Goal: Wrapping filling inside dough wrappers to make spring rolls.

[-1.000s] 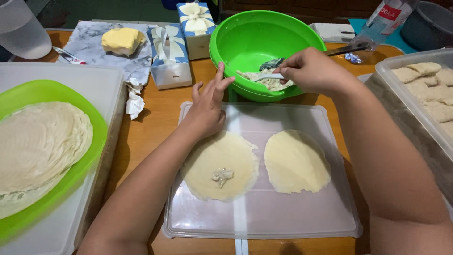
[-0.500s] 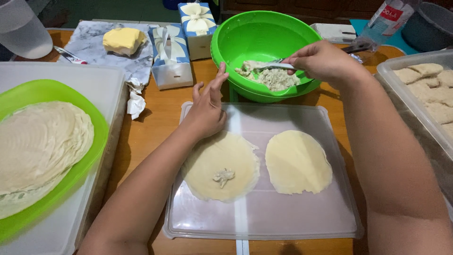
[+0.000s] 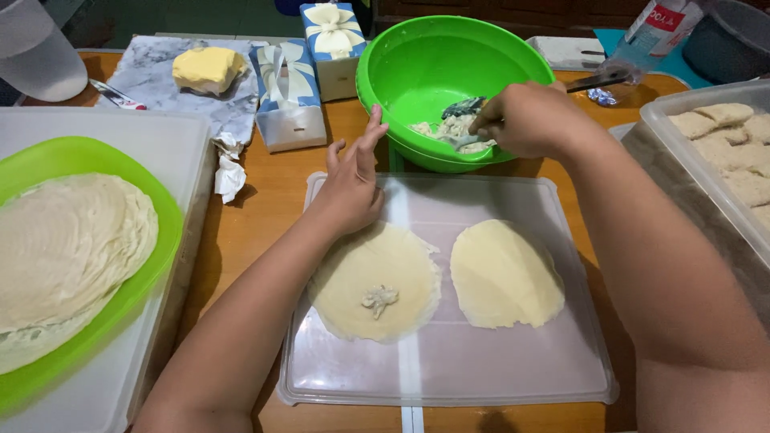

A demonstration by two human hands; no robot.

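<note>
Two round pale wrappers lie on a clear plastic lid (image 3: 449, 369). The left wrapper (image 3: 377, 277) has a small dab of filling (image 3: 378, 298) at its middle; the right wrapper (image 3: 504, 274) is bare. My left hand (image 3: 353, 180) rests flat on the lid at the left wrapper's far edge, fingers spread. My right hand (image 3: 525, 120) grips a spoon (image 3: 465, 141) inside the tilted green bowl (image 3: 417, 64), its tip in the pale filling (image 3: 445, 128) at the bowl's near side.
A green plate (image 3: 164, 200) stacked with wrappers sits at left on a white lid. A clear tub (image 3: 666, 136) of folded pieces stands at right. Butter (image 3: 207, 68) on foil, two tissue boxes (image 3: 285, 80) and a crumpled tissue (image 3: 228, 172) lie behind.
My right hand has dipped the spoon lower into the bowl's filling. The left hand has stayed at the left wrapper's edge.
</note>
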